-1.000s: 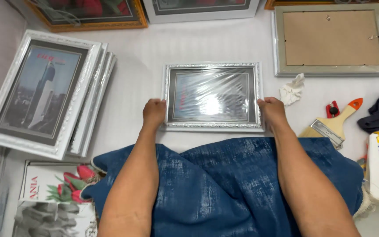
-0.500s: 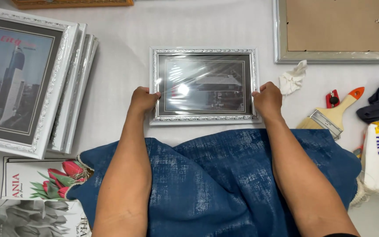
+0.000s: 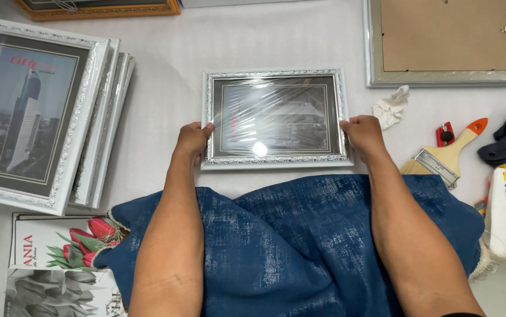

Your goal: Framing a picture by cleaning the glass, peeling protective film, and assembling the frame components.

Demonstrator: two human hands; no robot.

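At far left, stack of white picture frames point(image 3: 47, 111) lies flat on white table point(image 3: 165, 53), tulip print point(image 3: 59, 246) below it. Left hand point(image 3: 193, 140) grips left edge of silver-framed picture point(image 3: 275, 117), fingers curled at lower corner. Frame wrapped in clear film, lying flat mid-table above blue cloth point(image 3: 288, 240). Right hand point(image 3: 363, 135) clasps right edge. Further right: crumpled white scrap point(image 3: 391, 107), possibly tissue; paintbrush point(image 3: 445, 155); face-down frame point(image 3: 446, 44) above.

Framing workshop: stacked white frames point(image 3: 47, 111), face-down frame point(image 3: 446, 44), paintbrush point(image 3: 443, 155) on table.
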